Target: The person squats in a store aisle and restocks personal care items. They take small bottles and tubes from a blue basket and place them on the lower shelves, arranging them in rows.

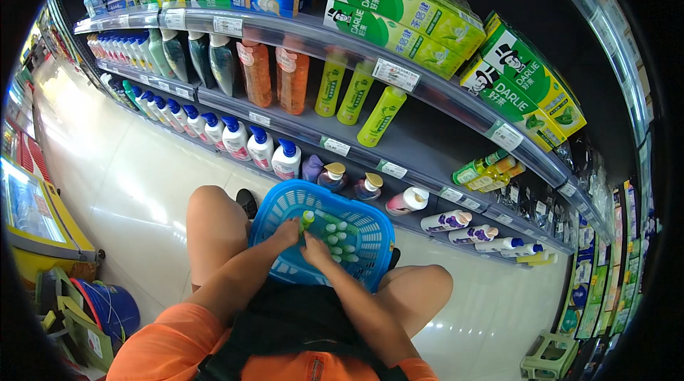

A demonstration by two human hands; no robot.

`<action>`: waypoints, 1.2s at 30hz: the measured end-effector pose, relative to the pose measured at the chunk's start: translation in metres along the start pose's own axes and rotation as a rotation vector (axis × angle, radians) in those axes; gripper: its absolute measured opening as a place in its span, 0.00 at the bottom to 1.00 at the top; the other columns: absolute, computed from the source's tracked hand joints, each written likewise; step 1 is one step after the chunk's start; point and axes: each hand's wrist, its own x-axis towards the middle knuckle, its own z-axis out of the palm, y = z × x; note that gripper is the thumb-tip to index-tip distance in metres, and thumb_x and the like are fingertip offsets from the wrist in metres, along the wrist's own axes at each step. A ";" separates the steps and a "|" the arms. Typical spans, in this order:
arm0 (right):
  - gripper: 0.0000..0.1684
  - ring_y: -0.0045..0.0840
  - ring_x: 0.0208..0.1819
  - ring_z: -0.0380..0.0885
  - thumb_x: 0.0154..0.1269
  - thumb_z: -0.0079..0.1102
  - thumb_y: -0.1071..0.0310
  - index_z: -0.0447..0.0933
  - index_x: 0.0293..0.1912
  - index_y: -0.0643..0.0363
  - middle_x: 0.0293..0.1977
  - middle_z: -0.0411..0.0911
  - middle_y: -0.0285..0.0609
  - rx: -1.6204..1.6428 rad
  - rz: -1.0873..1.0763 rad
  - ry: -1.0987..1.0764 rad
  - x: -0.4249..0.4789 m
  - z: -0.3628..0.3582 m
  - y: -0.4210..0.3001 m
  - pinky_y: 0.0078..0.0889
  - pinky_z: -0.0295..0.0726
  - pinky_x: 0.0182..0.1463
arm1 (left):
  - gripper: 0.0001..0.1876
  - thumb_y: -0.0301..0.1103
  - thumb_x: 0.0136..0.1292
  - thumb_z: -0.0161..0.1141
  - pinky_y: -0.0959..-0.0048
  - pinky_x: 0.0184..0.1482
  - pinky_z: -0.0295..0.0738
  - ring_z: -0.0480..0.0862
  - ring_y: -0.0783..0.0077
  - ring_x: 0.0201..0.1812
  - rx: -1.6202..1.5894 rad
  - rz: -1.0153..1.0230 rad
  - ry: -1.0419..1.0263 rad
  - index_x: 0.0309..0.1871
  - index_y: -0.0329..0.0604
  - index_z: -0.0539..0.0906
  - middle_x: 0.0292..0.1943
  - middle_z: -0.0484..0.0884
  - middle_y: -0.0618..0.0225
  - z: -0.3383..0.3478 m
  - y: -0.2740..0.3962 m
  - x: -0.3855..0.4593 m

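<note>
A blue plastic basket (377,215) sits between the knees, against the lower shelf. Inside it, on the right side, stand several small green bottles (335,239) with pale caps; a few more lie along the back wall. Over the basket's left half, my left hand (288,232) grips a yellow-green bottle (307,219) with a whitish cap. My right hand (316,250) is close against the lower part of that bottle, fingertips towards my left hand. The right fingers are partly hidden, so their hold on the bottle cannot be made out.
Ahead, the middle shelf (411,148) holds yellow-green bottles (382,116) and orange bottles (292,81). Above are Darlie toothpaste boxes (406,17); below, white pump bottles (261,147). A blue bucket (115,309) stands left, a green stool (550,355) right.
</note>
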 end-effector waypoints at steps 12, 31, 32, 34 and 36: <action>0.47 0.46 0.61 0.64 0.55 0.59 0.63 0.46 0.68 0.64 0.64 0.56 0.59 0.168 0.054 -0.006 0.021 0.016 0.019 0.41 0.67 0.60 | 0.16 0.37 0.57 0.57 0.53 0.41 0.74 0.79 0.45 0.41 -0.046 0.146 0.101 0.46 0.40 0.77 0.39 0.80 0.47 0.025 -0.021 0.022; 0.26 0.46 0.40 0.77 0.50 0.65 0.66 0.72 0.50 0.59 0.40 0.78 0.52 0.267 -0.272 0.492 -0.022 -0.110 -0.049 0.45 0.76 0.42 | 0.20 0.48 0.46 0.61 0.59 0.35 0.76 0.81 0.50 0.31 0.000 0.328 0.296 0.30 0.35 0.81 0.27 0.81 0.49 -0.172 0.077 -0.056; 0.24 0.44 0.36 0.79 0.49 0.67 0.64 0.73 0.47 0.59 0.37 0.78 0.51 0.228 -0.286 0.529 -0.026 -0.120 -0.057 0.43 0.76 0.38 | 0.20 0.47 0.45 0.61 0.59 0.36 0.77 0.81 0.50 0.31 0.006 0.326 0.299 0.29 0.35 0.81 0.27 0.81 0.49 -0.189 0.086 -0.064; 0.23 0.43 0.33 0.79 0.49 0.67 0.63 0.74 0.46 0.60 0.35 0.79 0.50 0.204 -0.324 0.576 -0.033 -0.144 -0.076 0.42 0.77 0.36 | 0.20 0.47 0.45 0.62 0.60 0.36 0.77 0.81 0.49 0.30 -0.053 0.369 0.379 0.28 0.36 0.81 0.26 0.80 0.49 -0.210 0.091 -0.073; 0.21 0.41 0.31 0.79 0.49 0.68 0.62 0.75 0.43 0.60 0.30 0.79 0.49 0.204 -0.358 0.623 -0.045 -0.170 -0.094 0.39 0.77 0.34 | 0.18 0.45 0.48 0.63 0.61 0.33 0.75 0.81 0.50 0.30 -0.085 0.408 0.439 0.29 0.35 0.81 0.25 0.80 0.50 -0.234 0.105 -0.086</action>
